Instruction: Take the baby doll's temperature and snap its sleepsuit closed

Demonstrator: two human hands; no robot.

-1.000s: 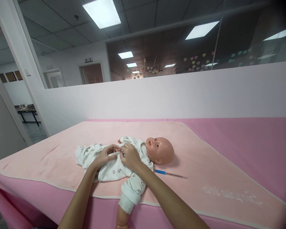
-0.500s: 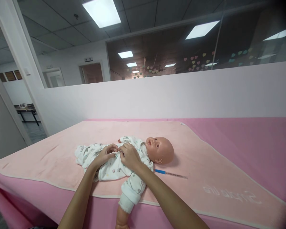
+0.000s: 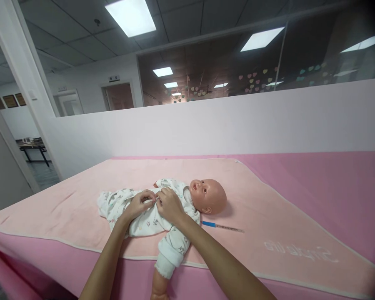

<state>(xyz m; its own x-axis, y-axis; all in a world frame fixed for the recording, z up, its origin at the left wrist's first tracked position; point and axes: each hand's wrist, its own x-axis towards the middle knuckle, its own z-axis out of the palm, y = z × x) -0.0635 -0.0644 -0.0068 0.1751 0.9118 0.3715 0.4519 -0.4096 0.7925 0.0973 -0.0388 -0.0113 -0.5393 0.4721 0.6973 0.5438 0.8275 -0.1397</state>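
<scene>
A baby doll [image 3: 208,196] lies on its back across a peach blanket, head to the right. It wears white printed baby clothes [image 3: 146,225]. Over the doll's chest, my left hand [image 3: 142,202] pinches the front edge of the garment. Close beside it, my right hand [image 3: 169,204] grips the same edge with curled fingers. Both sets of fingertips nearly meet at the opening; any fastener between them is hidden. One doll arm with a folded cuff hangs toward me over the blanket's edge.
A thermometer [image 3: 223,227] with a blue end lies right of the doll's shoulder. The peach blanket [image 3: 287,225] covers part of a pink-covered table [image 3: 331,187]. Behind stands a low white wall [image 3: 237,127] with glass above; a doorway is at left.
My left fingers have shifted slightly along the garment's front edge, closer to my right fingertips. The doll and thermometer stay put; the whole view moved a little.
</scene>
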